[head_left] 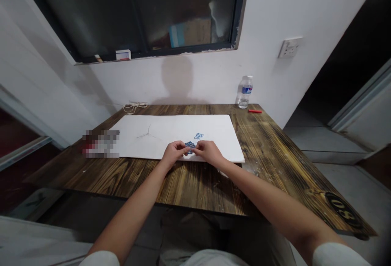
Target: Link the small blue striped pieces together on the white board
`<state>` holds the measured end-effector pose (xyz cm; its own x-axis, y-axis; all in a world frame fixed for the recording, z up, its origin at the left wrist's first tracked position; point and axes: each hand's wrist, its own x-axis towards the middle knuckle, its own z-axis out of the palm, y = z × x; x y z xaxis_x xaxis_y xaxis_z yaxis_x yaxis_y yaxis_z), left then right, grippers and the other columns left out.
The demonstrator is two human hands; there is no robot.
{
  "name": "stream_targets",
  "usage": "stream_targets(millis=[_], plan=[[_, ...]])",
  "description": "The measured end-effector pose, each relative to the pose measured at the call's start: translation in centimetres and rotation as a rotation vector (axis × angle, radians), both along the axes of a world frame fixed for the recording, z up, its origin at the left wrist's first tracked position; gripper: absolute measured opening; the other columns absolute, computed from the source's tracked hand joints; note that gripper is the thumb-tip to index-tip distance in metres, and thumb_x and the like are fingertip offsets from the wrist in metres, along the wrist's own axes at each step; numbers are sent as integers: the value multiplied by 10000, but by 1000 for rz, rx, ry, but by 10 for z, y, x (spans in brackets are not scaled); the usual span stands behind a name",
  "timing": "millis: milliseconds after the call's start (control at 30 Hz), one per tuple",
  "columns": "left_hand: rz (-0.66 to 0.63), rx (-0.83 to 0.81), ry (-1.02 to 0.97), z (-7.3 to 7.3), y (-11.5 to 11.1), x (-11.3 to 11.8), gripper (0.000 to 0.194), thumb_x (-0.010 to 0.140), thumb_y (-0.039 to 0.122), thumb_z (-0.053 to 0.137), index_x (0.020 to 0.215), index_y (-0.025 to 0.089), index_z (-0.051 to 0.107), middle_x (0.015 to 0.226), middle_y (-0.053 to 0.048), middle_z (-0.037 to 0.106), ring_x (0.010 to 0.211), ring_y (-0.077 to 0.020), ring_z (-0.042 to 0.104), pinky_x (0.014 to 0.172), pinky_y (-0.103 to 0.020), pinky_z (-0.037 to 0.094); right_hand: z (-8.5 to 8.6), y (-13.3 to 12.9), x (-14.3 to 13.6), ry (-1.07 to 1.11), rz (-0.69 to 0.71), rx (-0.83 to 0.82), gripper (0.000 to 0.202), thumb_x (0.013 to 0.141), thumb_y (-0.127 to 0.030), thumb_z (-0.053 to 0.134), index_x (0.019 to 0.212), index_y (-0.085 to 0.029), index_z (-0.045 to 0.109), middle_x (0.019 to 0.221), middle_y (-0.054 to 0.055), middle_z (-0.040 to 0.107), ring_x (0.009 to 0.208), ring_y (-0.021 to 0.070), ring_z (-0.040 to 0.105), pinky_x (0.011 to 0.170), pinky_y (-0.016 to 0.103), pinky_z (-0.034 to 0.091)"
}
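My left hand point(175, 152) and my right hand point(209, 152) meet over the near edge of a white board point(171, 129). Between them, thumbs and fingers pinch a small blue piece with pale stripes point(190, 145); its exact kind is too small to make out. Just beyond my right hand, a blue line shape point(198, 136) shows on the board. Whether it is drawn or a loose piece, I cannot tell. Farther left on the board is a thin dark three-armed mark or twig-like thing point(148, 133).
The board lies on a dark wooden table point(128, 176). At the back right stand a clear bottle point(245, 93) and a red pen-like stick point(255, 111). A bundled white cord point(134, 106) lies back left. A blurred patch point(102, 143) covers the board's left end. A wall closes off the back.
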<state>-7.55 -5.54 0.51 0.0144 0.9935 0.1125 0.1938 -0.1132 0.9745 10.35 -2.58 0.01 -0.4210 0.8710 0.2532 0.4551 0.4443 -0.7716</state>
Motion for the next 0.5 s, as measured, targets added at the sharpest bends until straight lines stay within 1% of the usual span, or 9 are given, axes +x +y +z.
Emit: stream_targets(millis=[67, 133, 200, 267, 333, 400, 500], plan=[[-12, 5, 21, 0, 0, 0, 310, 636, 414, 727, 649, 156, 555, 567, -2, 600, 512, -112, 534, 489, -211, 380, 4, -1, 2, -92, -11, 98, 316, 788, -459, 580, 656, -174, 626, 632, 0, 653, 575, 105, 538, 515, 198, 317], [-13, 18, 43, -1, 1, -1, 309, 642, 418, 721, 642, 155, 557, 554, -2, 594, 505, -111, 529, 489, -213, 381, 7, 1, 5, -140, 27, 150, 297, 785, -455, 598, 692, -177, 647, 651, -1, 657, 583, 103, 536, 521, 199, 307], [-6, 34, 55, -2, 2, -1, 309, 640, 420, 721, 637, 158, 557, 541, 2, 586, 499, -111, 526, 487, -215, 384, 9, 7, 10, -152, 100, 158, 272, 780, -445, 616, 729, -182, 667, 683, -2, 670, 611, 104, 552, 545, 195, 322], [20, 48, 51, -2, 3, -1, 314, 627, 424, 727, 635, 162, 554, 536, 8, 579, 493, -111, 525, 481, -217, 388, 12, 16, 17, -151, 143, 141, 263, 791, -439, 609, 772, -187, 681, 718, 0, 681, 642, 109, 570, 577, 194, 347], [53, 54, 40, -3, 4, -1, 323, 616, 432, 731, 631, 164, 552, 536, 13, 576, 486, -108, 521, 469, -215, 384, 14, 26, 27, -166, 97, 141, 274, 822, -432, 573, 812, -181, 685, 743, 13, 687, 663, 119, 580, 603, 202, 367], [82, 54, 27, -3, 4, -1, 334, 606, 440, 735, 624, 163, 551, 529, 16, 572, 477, -103, 514, 458, -212, 375, 16, 37, 39, -214, 0, 174, 277, 860, -405, 527, 852, -175, 682, 793, 32, 694, 695, 132, 588, 632, 212, 380], [112, 48, 10, -2, 4, -1, 339, 594, 441, 743, 625, 161, 555, 526, 18, 574, 478, -102, 512, 452, -213, 375, 15, 50, 58, -363, -134, 311, 204, 873, -296, 515, 915, -184, 680, 930, 52, 693, 876, 171, 579, 749, 239, 384]])
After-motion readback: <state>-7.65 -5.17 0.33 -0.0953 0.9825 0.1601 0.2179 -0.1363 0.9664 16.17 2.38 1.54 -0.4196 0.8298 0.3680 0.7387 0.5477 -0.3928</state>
